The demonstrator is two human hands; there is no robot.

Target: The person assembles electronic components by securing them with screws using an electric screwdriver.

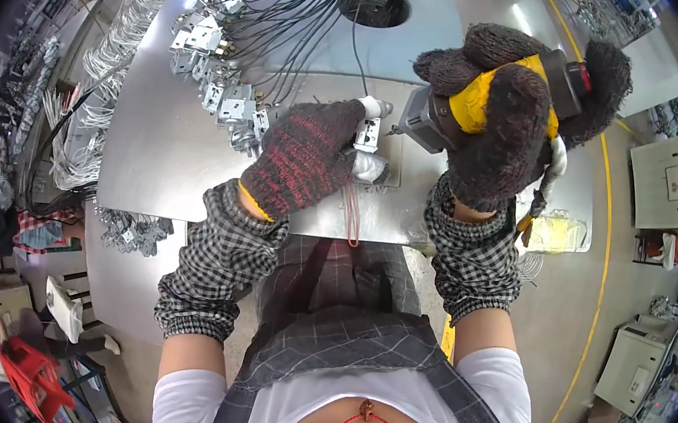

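Your left hand (303,157) pinches the small metal block (367,136) between white-wrapped fingertips (369,168), its long axis running away from you, and this block lies just left of the tip of the drill (426,120), around which your right hand (517,106) is closed

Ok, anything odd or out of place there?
A yellowish patch on the near right corner of the table contrasts with its bare grey metal; I can't tell what it is. Nothing seems amiss by the left hand.

Metal block (367,136), rough knit gloves (303,157), glossy table (164,164)
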